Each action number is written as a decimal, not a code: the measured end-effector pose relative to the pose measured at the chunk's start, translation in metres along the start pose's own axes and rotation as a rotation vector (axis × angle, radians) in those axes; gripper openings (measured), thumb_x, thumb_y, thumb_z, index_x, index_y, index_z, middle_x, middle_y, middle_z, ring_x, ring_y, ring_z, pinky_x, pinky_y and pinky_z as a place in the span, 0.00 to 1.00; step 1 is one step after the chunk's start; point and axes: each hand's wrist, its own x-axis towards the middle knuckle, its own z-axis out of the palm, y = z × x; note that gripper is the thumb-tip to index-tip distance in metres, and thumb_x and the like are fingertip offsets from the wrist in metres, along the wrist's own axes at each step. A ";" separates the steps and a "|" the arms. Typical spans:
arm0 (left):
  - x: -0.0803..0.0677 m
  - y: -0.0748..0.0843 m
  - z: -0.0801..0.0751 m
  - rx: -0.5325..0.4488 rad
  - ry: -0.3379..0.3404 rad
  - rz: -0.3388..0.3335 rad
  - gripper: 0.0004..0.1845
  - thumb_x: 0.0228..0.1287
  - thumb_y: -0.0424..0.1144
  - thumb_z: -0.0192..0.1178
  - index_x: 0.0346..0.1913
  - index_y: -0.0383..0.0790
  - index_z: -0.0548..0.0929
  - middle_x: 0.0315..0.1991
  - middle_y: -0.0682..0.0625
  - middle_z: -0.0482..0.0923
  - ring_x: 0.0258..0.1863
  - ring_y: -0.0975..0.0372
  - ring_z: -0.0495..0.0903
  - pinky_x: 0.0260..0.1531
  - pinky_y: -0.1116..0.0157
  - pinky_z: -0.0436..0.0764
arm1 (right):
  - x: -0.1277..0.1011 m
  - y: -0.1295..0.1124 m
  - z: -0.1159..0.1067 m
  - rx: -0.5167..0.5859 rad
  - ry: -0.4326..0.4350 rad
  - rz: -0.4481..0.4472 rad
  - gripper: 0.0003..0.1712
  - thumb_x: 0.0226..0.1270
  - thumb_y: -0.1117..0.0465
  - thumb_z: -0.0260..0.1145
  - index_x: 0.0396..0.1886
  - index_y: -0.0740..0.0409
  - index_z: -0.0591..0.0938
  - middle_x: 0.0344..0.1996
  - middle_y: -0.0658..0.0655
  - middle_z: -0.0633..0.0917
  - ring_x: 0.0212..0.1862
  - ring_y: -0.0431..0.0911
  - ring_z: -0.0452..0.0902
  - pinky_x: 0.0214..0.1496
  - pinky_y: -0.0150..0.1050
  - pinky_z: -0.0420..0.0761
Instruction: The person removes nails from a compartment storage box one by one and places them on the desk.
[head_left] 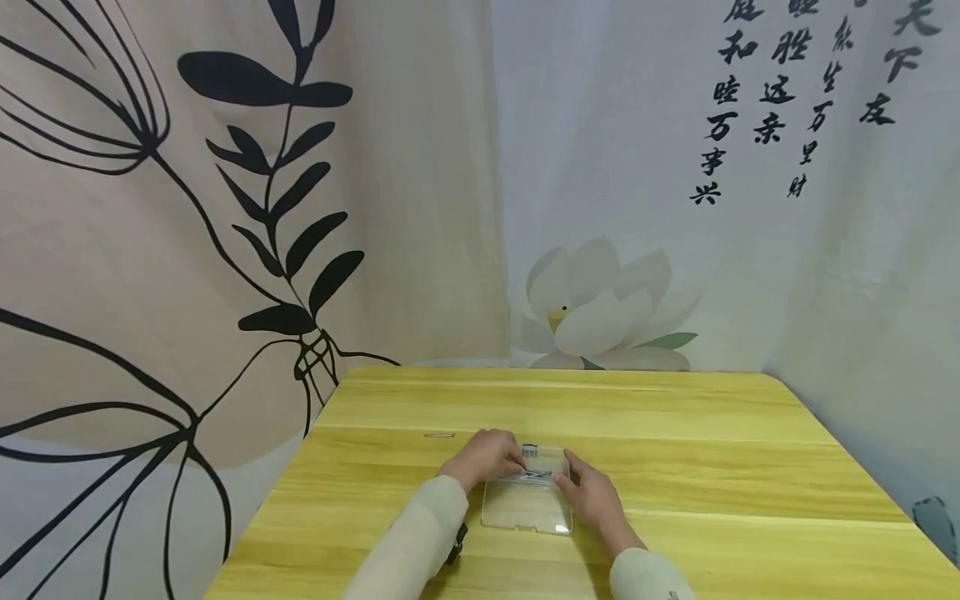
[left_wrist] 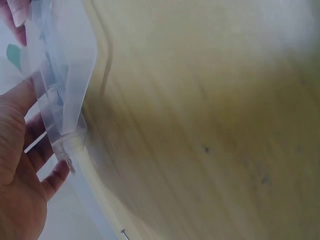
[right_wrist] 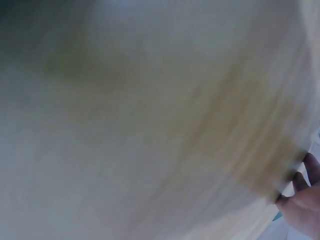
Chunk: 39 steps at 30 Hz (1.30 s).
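Observation:
A clear plastic box (head_left: 525, 507) lies on the table with its lid up, its hinge side between the two hands. Thin dark metal pieces (head_left: 538, 474) lie near the hinge. My left hand (head_left: 487, 458) reaches over the box from the left and pinches at these pieces, fingertips partly hidden. The left wrist view shows the fingers (left_wrist: 55, 180) of that hand at the box's clear wall (left_wrist: 75, 95). On the right side, my right hand (head_left: 592, 498) grips the box's edge, thumb inside and fingers outside. In the right wrist view, its fingers (right_wrist: 300, 182) show at the edge.
A single thin metal piece (head_left: 439, 435) lies on the wooden table (head_left: 712, 475), left of the box; the left wrist view shows the end of a metal pin (left_wrist: 124, 235). Printed curtains (head_left: 420, 208) hang behind the table's far edge. A small label (head_left: 530, 450) is on the box's back part.

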 end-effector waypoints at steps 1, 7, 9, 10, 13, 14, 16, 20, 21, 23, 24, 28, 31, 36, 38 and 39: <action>0.000 0.000 0.001 0.014 0.007 0.010 0.04 0.61 0.46 0.70 0.37 0.55 0.92 0.36 0.65 0.80 0.36 0.72 0.77 0.50 0.62 0.77 | 0.000 -0.001 0.000 0.001 -0.002 0.001 0.32 0.76 0.55 0.60 0.71 0.67 0.68 0.62 0.71 0.74 0.66 0.69 0.65 0.65 0.63 0.64; 0.002 -0.001 0.004 0.049 0.025 0.029 0.05 0.61 0.48 0.70 0.37 0.54 0.92 0.36 0.65 0.80 0.36 0.73 0.77 0.47 0.65 0.77 | -0.002 -0.003 0.000 0.000 -0.001 0.007 0.32 0.76 0.54 0.60 0.71 0.67 0.68 0.63 0.72 0.73 0.66 0.70 0.65 0.65 0.63 0.64; 0.002 0.000 0.004 0.040 0.019 0.019 0.05 0.61 0.47 0.70 0.38 0.54 0.92 0.36 0.64 0.80 0.35 0.73 0.77 0.45 0.67 0.77 | -0.002 -0.003 0.000 -0.003 0.003 0.005 0.31 0.75 0.55 0.60 0.71 0.67 0.68 0.63 0.72 0.74 0.66 0.70 0.65 0.65 0.63 0.64; 0.002 0.001 0.004 0.031 0.016 0.011 0.05 0.61 0.47 0.70 0.38 0.54 0.92 0.35 0.64 0.80 0.35 0.72 0.77 0.44 0.68 0.77 | -0.002 -0.003 0.000 -0.005 0.005 0.004 0.31 0.75 0.55 0.60 0.71 0.67 0.68 0.63 0.72 0.74 0.66 0.70 0.65 0.65 0.63 0.64; 0.002 0.002 0.004 0.008 0.006 -0.015 0.05 0.61 0.47 0.70 0.37 0.53 0.92 0.35 0.64 0.79 0.35 0.72 0.77 0.44 0.67 0.77 | -0.002 -0.001 0.001 -0.006 0.007 0.005 0.31 0.75 0.55 0.61 0.71 0.67 0.69 0.63 0.72 0.74 0.65 0.70 0.66 0.65 0.63 0.64; 0.002 0.002 0.004 -0.002 0.004 -0.023 0.04 0.61 0.47 0.71 0.37 0.53 0.92 0.35 0.64 0.79 0.35 0.72 0.77 0.44 0.67 0.77 | -0.002 0.000 0.002 -0.007 0.005 0.005 0.31 0.75 0.55 0.61 0.71 0.67 0.69 0.63 0.72 0.74 0.66 0.69 0.66 0.65 0.63 0.64; 0.002 0.002 0.004 -0.016 0.004 -0.031 0.04 0.60 0.47 0.71 0.37 0.54 0.92 0.35 0.64 0.79 0.35 0.72 0.77 0.44 0.67 0.77 | -0.001 0.001 0.002 -0.003 -0.001 0.009 0.32 0.75 0.54 0.60 0.71 0.66 0.68 0.63 0.72 0.74 0.66 0.69 0.65 0.65 0.63 0.64; 0.004 0.001 0.004 -0.032 0.005 -0.037 0.05 0.59 0.46 0.71 0.37 0.54 0.92 0.36 0.64 0.79 0.36 0.72 0.77 0.44 0.67 0.78 | 0.000 0.000 0.002 0.005 -0.004 0.007 0.32 0.75 0.54 0.60 0.71 0.66 0.68 0.63 0.72 0.73 0.66 0.69 0.65 0.65 0.63 0.64; 0.004 0.000 0.005 -0.033 0.004 -0.038 0.05 0.59 0.46 0.71 0.37 0.54 0.92 0.36 0.64 0.79 0.36 0.72 0.77 0.43 0.68 0.78 | 0.001 0.000 0.001 -0.002 -0.001 -0.002 0.32 0.75 0.54 0.61 0.71 0.67 0.69 0.63 0.72 0.74 0.65 0.69 0.66 0.65 0.63 0.65; 0.005 0.000 0.005 -0.036 0.003 -0.041 0.05 0.59 0.46 0.71 0.38 0.55 0.92 0.35 0.64 0.79 0.35 0.72 0.77 0.42 0.68 0.78 | 0.001 -0.001 0.001 -0.005 0.004 -0.006 0.32 0.75 0.54 0.61 0.71 0.67 0.69 0.63 0.72 0.74 0.65 0.69 0.66 0.65 0.63 0.65; 0.006 0.000 0.005 -0.038 0.002 -0.043 0.05 0.59 0.47 0.71 0.38 0.55 0.92 0.35 0.64 0.78 0.35 0.72 0.76 0.41 0.69 0.77 | 0.002 -0.001 0.001 -0.008 0.006 -0.006 0.32 0.75 0.54 0.61 0.71 0.67 0.69 0.63 0.72 0.74 0.65 0.69 0.66 0.65 0.63 0.64; 0.007 0.002 0.006 -0.044 0.002 -0.044 0.04 0.60 0.47 0.71 0.37 0.55 0.92 0.33 0.65 0.77 0.33 0.72 0.75 0.38 0.70 0.77 | 0.001 0.000 0.000 -0.006 0.007 -0.005 0.31 0.75 0.55 0.60 0.71 0.67 0.69 0.63 0.72 0.74 0.66 0.69 0.66 0.65 0.63 0.64; 0.006 0.003 0.005 -0.051 -0.003 -0.043 0.04 0.60 0.47 0.71 0.36 0.55 0.92 0.32 0.65 0.77 0.33 0.72 0.75 0.37 0.70 0.77 | 0.001 0.002 0.001 -0.008 0.003 -0.010 0.31 0.75 0.55 0.60 0.71 0.67 0.69 0.62 0.72 0.74 0.65 0.69 0.66 0.65 0.63 0.64; 0.006 0.005 0.003 -0.127 -0.007 -0.056 0.05 0.61 0.45 0.71 0.39 0.53 0.92 0.33 0.63 0.78 0.32 0.72 0.75 0.34 0.71 0.76 | 0.002 0.004 0.001 -0.013 0.003 -0.014 0.31 0.75 0.54 0.60 0.71 0.66 0.69 0.62 0.71 0.75 0.65 0.69 0.67 0.64 0.63 0.65; 0.007 0.006 0.003 -0.142 -0.010 -0.055 0.06 0.62 0.44 0.70 0.41 0.53 0.92 0.33 0.63 0.78 0.32 0.72 0.75 0.34 0.71 0.76 | 0.003 0.004 0.000 -0.017 0.006 -0.012 0.31 0.75 0.54 0.61 0.70 0.66 0.69 0.62 0.71 0.75 0.65 0.69 0.67 0.64 0.63 0.65; 0.007 0.007 0.003 -0.136 -0.014 -0.053 0.07 0.63 0.44 0.69 0.42 0.53 0.92 0.33 0.63 0.78 0.32 0.72 0.75 0.34 0.72 0.76 | 0.003 0.004 0.000 -0.017 0.006 -0.011 0.31 0.75 0.54 0.61 0.70 0.66 0.69 0.62 0.71 0.75 0.65 0.69 0.67 0.64 0.63 0.65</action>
